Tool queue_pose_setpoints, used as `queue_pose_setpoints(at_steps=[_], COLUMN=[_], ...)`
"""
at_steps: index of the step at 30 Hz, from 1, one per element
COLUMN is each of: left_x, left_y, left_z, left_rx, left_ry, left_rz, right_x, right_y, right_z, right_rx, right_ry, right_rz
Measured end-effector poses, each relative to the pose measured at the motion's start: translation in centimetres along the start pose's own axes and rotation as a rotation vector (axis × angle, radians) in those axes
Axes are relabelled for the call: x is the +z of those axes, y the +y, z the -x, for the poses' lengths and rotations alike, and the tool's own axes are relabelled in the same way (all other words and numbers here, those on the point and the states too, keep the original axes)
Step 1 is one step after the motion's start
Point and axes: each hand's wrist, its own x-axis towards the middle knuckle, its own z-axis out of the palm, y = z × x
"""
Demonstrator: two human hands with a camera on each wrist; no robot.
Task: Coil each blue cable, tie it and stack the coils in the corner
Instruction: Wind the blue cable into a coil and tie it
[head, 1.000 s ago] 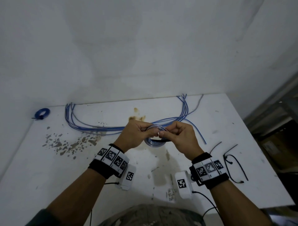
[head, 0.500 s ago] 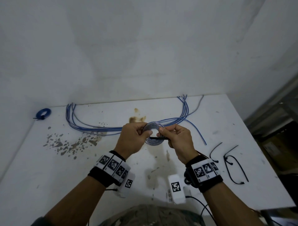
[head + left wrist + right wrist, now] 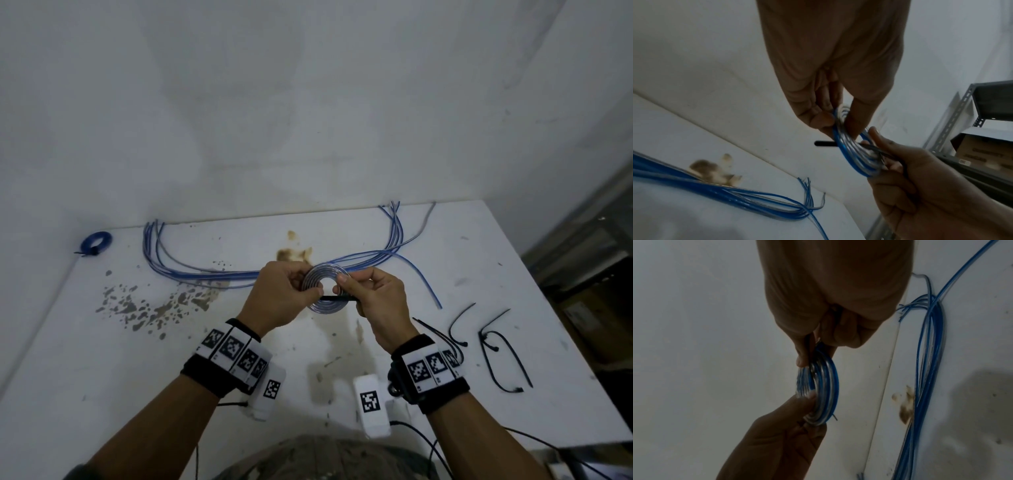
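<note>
- White tabletop (image 3: 445,260), stained w/ brown marks mid-frame, pushed into a white-walled corner; grey metal shelving at the right edge.
- We've got the coil (image 3: 322,291) in the air at frame centre, above the table, between both hands.
- Left hand (image 3: 284,298): thumb & fingers curled, pinching the coil's left side. In the left wrist view the fingertips (image 3: 818,120) clamp the turns together.
- Right hand (image 3: 376,301): fingers curled, pinching the coil's right side plus a black cable tie (image 3: 337,298) that runs across the lower part of the ring. Tie tip pokes out past the coil in the left wrist view (image 3: 824,143).
- Handling, our read: coil is light, thin, springy; turns prob. want to fan open if the pinch eases. Smooth jacket looks slippery, so hold across all turns, not one strand.
- Best grip: opposite sides of the ring, as now, w/ the tie wrapped round the full bundle. Tie is stiff but bendy; feed from near its tip.
- One finished coil (image 3: 96,241) sits upper left, in the table corner by the wall.
- Loose blue cables (image 3: 205,274) lie along the back of the table, uncoiled.
- Spare cable ties (image 3: 496,346) lie right of the right wrist.
</note>
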Motion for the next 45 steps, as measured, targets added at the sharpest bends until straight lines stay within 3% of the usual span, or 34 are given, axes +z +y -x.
queue_pose_setpoints(at_steps=[4,7,12,15,22,26,29,35,45], left_x=[-0.7,-0.9,-0.6,-0.6,-1.5,-1.8,-1.7,-1.3,-1.2], left_y=[1.1,1.9,1.6,1.3,1.1,0.9,0.8,0.6,0.2], left_z=[-0.6,-1.0,-0.7,-0.5,-0.3,-0.5,-0.4,-0.1,0.7], left_rx=[-0.052,-0.015,0.172,0.213,0.112,-0.025,0.04,0.053,-0.07], left_ry=[-0.192,-0.205,-0.163,-0.163,-0.249,-0.308,-0.314,-0.227,-0.248], left_rz=[0.134,0.08,-0.069,-0.031,0.133,0.03,-0.107,-0.038,0.083], right_x=[-0.6,-1.0,-1.5,-1.4,-1.4,-1.5,-1.8,-1.9,-2.3], right_y=[0.2,0.0,-0.7,-0.5,-0.1,0.4,0.7,0.9,1.5], right_z=[-0.6,-0.8,-0.7,-0.7,-1.0,-1.0,-1.0,-1.0,-1.3], right_rx=[-0.05,-0.074,-0.096,-0.113,-0.12,-0.127,-0.133,-0.114,-0.087], right_ry=[-0.094,-0.167,-0.214,-0.222,-0.256,-0.28,-0.289,-0.276,-0.216], right_rz=[0.081,0.134,0.176,0.17,0.213,0.247,0.258,0.226,0.138])
